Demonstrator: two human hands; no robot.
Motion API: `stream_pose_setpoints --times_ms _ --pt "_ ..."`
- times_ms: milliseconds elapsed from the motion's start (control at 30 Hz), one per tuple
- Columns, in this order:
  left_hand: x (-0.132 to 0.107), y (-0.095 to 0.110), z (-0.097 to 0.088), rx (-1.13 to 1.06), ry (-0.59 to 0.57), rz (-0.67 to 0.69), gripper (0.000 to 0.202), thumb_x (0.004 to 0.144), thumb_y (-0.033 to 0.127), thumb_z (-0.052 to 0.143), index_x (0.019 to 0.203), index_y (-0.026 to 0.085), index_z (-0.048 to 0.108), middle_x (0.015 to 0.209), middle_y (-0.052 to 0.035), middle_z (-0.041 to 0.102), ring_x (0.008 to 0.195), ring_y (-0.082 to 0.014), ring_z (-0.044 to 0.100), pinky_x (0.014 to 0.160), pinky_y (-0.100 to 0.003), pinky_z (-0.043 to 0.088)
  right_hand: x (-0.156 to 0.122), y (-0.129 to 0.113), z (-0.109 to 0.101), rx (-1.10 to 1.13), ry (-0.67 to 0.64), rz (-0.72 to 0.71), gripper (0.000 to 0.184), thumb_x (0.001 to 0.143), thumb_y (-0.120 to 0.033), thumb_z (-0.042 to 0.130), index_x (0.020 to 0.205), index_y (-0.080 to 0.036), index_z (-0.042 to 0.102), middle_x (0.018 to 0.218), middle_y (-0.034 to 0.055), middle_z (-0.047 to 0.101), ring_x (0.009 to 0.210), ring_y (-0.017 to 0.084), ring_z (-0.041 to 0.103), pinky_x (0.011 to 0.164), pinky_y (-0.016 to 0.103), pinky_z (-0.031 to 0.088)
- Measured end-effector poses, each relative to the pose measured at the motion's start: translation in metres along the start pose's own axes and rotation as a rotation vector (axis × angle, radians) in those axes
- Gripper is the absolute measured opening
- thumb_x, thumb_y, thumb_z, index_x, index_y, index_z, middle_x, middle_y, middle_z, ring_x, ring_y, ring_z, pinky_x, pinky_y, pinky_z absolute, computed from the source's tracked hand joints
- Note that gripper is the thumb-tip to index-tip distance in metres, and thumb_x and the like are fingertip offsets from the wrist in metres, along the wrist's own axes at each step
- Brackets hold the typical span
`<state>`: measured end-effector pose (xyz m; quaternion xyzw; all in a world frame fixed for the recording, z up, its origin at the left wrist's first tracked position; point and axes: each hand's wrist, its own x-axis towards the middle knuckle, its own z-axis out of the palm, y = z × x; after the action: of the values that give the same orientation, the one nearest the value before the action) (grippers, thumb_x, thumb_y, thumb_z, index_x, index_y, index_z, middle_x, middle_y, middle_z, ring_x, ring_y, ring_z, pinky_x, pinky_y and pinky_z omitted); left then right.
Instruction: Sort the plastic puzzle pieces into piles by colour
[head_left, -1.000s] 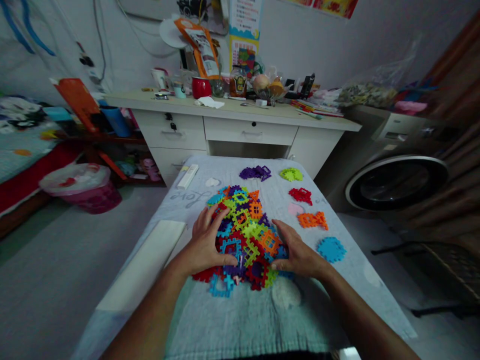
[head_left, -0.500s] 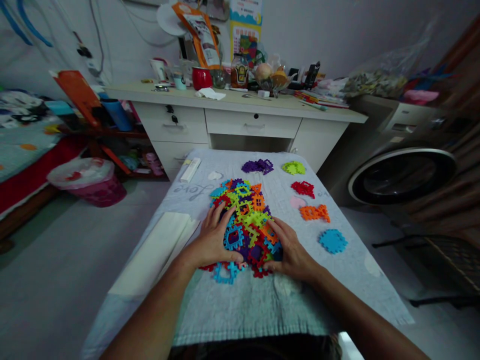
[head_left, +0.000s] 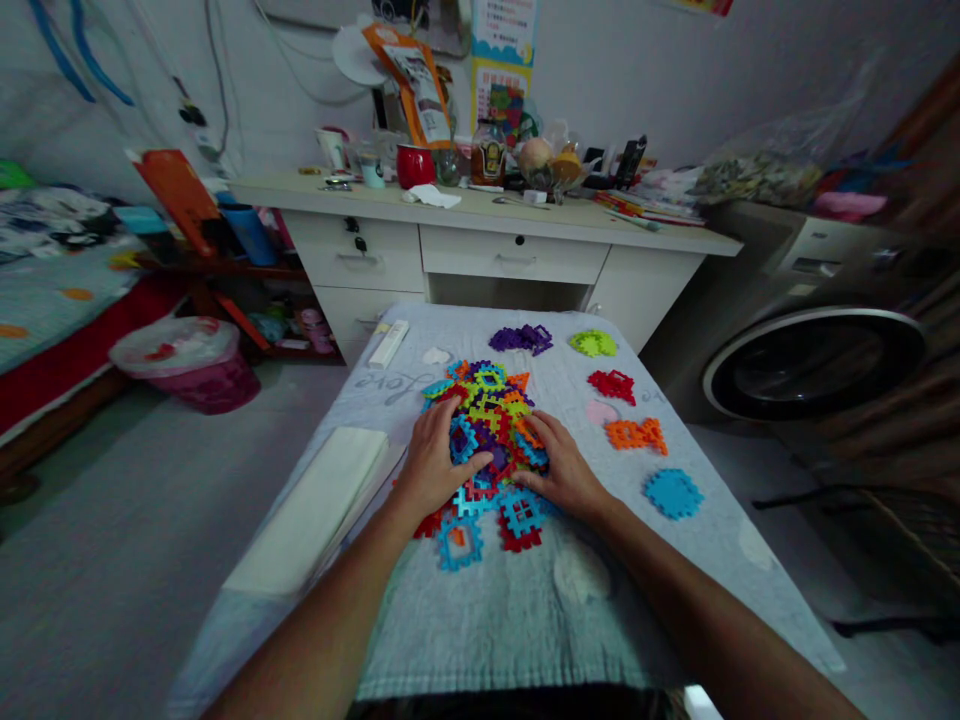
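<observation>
A mixed heap of coloured plastic interlocking pieces lies mid-table on a cloth. My left hand rests against the heap's left side, fingers apart and thumb across the pieces. On the right side, my right hand touches the heap with its fingers spread. Nearest me lie a blue square frame piece and a blue window piece over a red one. Single-colour groups sit along the far and right side: purple pieces, green pieces, red pieces, orange pieces and blue pieces.
On the table's left are a folded cream cloth and a white box-like strip. A cluttered white desk stands behind the table. A washing machine is at right, a pink bin at left.
Both hands have moved slightly away from me along the heap. Several blue and red pieces at its near edge are now more exposed and spread. The camera view has shifted slightly.
</observation>
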<state>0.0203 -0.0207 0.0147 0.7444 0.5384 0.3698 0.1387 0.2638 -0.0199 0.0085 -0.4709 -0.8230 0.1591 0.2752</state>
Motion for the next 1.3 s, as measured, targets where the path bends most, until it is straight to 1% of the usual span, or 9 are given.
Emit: stream_pose_setpoints --times_ms 167,300,467,700,800,900,1000,1167,1300 --pt "0.005 0.001 0.003 0.01 0.128 -0.083 0.089 0.08 0.051 0.066 0.148 0.017 0.02 0.144 -0.0187 0.04 0.136 -0.0323 0.038 0.111 -0.053 0.034 0.012 0.001 0.005 0.061 0.111 0.057 0.073 0.085 -0.054 0.061 0.143 -0.016 0.039 0.14 0.0185 0.046 0.131 0.03 0.044 0.11 0.048 0.037" --pt "0.006 0.005 0.001 0.02 0.186 -0.055 0.092 0.079 0.05 0.068 0.15 0.021 0.016 0.146 -0.0177 0.037 0.137 -0.0336 0.035 0.111 -0.055 0.032 0.011 0.0 0.004 0.101 0.165 0.097 0.067 0.086 -0.053 0.06 0.14 -0.018 0.042 0.133 0.0171 0.052 0.124 0.029 0.05 0.106 0.048 0.042" --pt "0.002 0.008 -0.002 0.02 0.121 0.047 0.09 0.077 0.052 0.069 0.147 0.023 0.023 0.145 -0.015 0.039 0.136 -0.032 0.036 0.112 -0.052 0.032 0.004 -0.003 -0.003 0.141 0.137 0.026 0.075 0.082 -0.058 0.062 0.141 -0.018 0.04 0.139 0.0167 0.049 0.128 0.031 0.047 0.108 0.047 0.04" --pt "0.0 0.014 -0.012 0.084 0.095 0.07 0.074 0.081 0.05 0.064 0.143 0.027 0.033 0.143 -0.0123 0.04 0.136 -0.0319 0.034 0.113 -0.054 0.03 0.001 -0.001 -0.008 0.065 0.178 0.102 0.052 0.093 -0.046 0.044 0.137 -0.019 0.047 0.135 0.0143 0.055 0.125 0.029 0.05 0.108 0.048 0.038" --pt "-0.002 0.019 -0.024 0.148 0.037 0.054 0.08 0.077 0.055 0.067 0.144 0.028 0.033 0.147 -0.013 0.035 0.14 -0.0352 0.028 0.113 -0.057 0.027 0.003 0.001 -0.006 0.002 0.166 0.148 0.053 0.091 -0.045 0.046 0.135 -0.015 0.05 0.132 0.0165 0.057 0.122 0.03 0.052 0.106 0.049 0.039" --pt "-0.012 0.025 -0.037 0.209 -0.108 0.033 0.105 0.064 0.063 0.074 0.149 0.029 0.024 0.157 -0.014 0.019 0.145 -0.0436 0.014 0.112 -0.064 0.022 0.004 0.004 -0.004 -0.02 0.153 0.156 0.053 0.091 -0.046 0.047 0.132 -0.013 0.052 0.129 0.017 0.059 0.12 0.031 0.053 0.105 0.049 0.039" --pt "-0.03 0.027 -0.045 0.228 -0.244 0.055 0.124 0.051 0.062 0.081 0.152 0.034 0.017 0.161 -0.0131 0.01 0.145 -0.0487 0.007 0.109 -0.068 0.024 0.004 0.009 -0.002 -0.022 0.173 0.165 0.056 0.09 -0.049 0.047 0.134 -0.014 0.051 0.131 0.017 0.058 0.122 0.032 0.051 0.105 0.051 0.038" --pt "-0.059 0.018 -0.04 0.268 -0.374 0.054 0.134 0.041 0.058 0.085 0.153 0.033 0.017 0.163 -0.0158 0.005 0.145 -0.0501 0.004 0.107 -0.07 0.024 0.006 0.019 0.002 -0.002 0.199 0.178 0.056 0.094 -0.049 0.037 0.135 -0.013 0.05 0.132 0.0177 0.057 0.124 0.03 0.051 0.107 0.05 0.037" --pt "-0.066 0.011 -0.029 0.29 -0.332 0.056 0.135 0.042 0.059 0.086 0.154 0.032 0.015 0.163 -0.0167 0.003 0.145 -0.0492 0.006 0.11 -0.068 0.023 0.009 0.022 0.004 -0.028 0.185 0.198 0.051 0.093 -0.045 0.04 0.133 -0.017 0.053 0.126 0.0147 0.062 0.118 0.029 0.055 0.104 0.048 0.04"
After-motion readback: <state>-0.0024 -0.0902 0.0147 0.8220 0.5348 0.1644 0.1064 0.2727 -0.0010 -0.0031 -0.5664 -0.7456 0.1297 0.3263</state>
